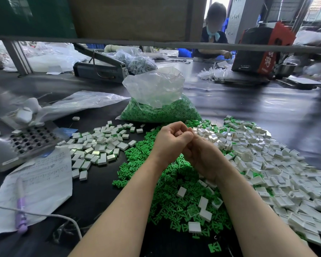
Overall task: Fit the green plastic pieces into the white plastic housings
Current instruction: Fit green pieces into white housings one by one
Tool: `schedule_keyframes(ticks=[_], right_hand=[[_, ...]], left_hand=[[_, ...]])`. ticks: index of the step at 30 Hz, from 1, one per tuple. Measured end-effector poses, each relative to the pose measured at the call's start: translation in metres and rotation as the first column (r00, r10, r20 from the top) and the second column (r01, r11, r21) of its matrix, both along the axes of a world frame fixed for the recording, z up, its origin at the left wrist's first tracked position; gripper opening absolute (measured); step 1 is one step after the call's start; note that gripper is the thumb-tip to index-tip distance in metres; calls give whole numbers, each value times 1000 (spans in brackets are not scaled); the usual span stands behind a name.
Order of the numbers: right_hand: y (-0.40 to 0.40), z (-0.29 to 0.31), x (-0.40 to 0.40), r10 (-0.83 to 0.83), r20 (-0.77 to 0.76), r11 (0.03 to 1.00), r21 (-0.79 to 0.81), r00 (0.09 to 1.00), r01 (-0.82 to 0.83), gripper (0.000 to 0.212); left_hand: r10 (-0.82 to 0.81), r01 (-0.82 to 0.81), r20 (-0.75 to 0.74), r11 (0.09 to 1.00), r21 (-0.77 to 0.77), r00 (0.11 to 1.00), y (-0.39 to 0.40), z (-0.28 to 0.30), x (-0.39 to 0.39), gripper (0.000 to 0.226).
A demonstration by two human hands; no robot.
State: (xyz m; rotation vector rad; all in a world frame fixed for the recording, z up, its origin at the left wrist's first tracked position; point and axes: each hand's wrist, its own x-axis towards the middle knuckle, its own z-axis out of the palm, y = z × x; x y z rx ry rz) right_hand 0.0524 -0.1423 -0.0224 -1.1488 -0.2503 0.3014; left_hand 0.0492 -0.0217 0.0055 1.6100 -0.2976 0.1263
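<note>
Your left hand (171, 139) and right hand (202, 154) meet with fingers curled together; whatever they pinch is hidden. Beneath your wrists lies the heap of loose green plastic pieces (167, 197). Right of your right hand spreads the pile of open white plastic housings (278, 167). Left of your left hand sit closed white blocks (100, 145). Beyond your knuckles stands the clear plastic bag of green pieces (159, 106).

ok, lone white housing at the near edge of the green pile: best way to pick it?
The white housing lies flat, broad face up, on loose green pieces. Probably best to come straight down and pinch its two opposite side edges with thumb and forefinger; the sides look clear, and the flat top offers no grip.
</note>
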Motion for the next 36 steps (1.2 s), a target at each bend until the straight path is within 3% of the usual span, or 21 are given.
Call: schedule_keyframes(ticks=[9,16,25,29,32,34,36], right_hand=[[0,0,-2,-26,17,1000,1,1000,26,31],[0,5,-3,25,-1,997,-72,1000,-25,57],[-3,5,0,77,-6,996,39,997,-77,51],[-5,8,2,-76,16,993,-94,997,77,43],[-8,9,2,-227,82,949,-204,971,239,35],[-10,10,2,-308,136,901,-274,942,335,30],[-12,10,1,-352,169,868,-309,921,389,26]], left_hand=[[-28,28,22,1000,0,999,1,-1,0,12],[-61,60,-27,998,-31,998,8,-3,2,13],[-138,137,-74,990,-20,988,22,-5,8,7],[-49,51,-52,998,43,997,36,-1,11,5],[124,-118,-47,986,119,991,57,0,16,5],[296,-281,-22,925,257,955,75,-3,21,8],[463,-430,34,793,431,886,93,-9,24,13]])
